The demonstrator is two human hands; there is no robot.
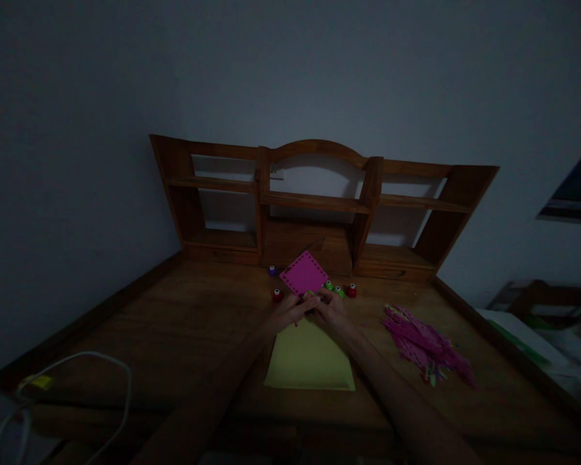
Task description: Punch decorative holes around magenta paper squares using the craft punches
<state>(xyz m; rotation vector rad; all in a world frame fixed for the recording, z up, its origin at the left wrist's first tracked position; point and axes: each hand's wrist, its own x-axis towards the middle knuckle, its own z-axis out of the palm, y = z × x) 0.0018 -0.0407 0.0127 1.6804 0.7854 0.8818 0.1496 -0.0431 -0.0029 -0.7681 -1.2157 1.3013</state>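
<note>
- While the yellow paper [312,358] is lying on the wooden counter [198,323], the pink card [304,274] is hovering just past its far end, tilted corner-up and showing dark marks along its edges.
- The left hand [289,313] is reaching over the far left part of the yellow paper; its grip is pinching the pink card near the lower corner, fingers drawn together.
- The right hand [333,310] is curling over the far right part of the yellow paper, close against the left hand; I cannot tell what its grip is holding or how firmly.
- 1 green bit [310,294], partly covered, is showing between the 2 hands, above the yellow paper's far end.
- 2 small green objects [339,291] are standing beyond the yellow paper to the right, a red object [352,291] just beside them.
- A purple object [272,271] and a second red object [277,296] are standing beyond the yellow paper to the left.
- Pink strips [423,339] are lying heaped to the right of the yellow paper.
- A white cable [127,387] is looping well left of the yellow paper.
</note>
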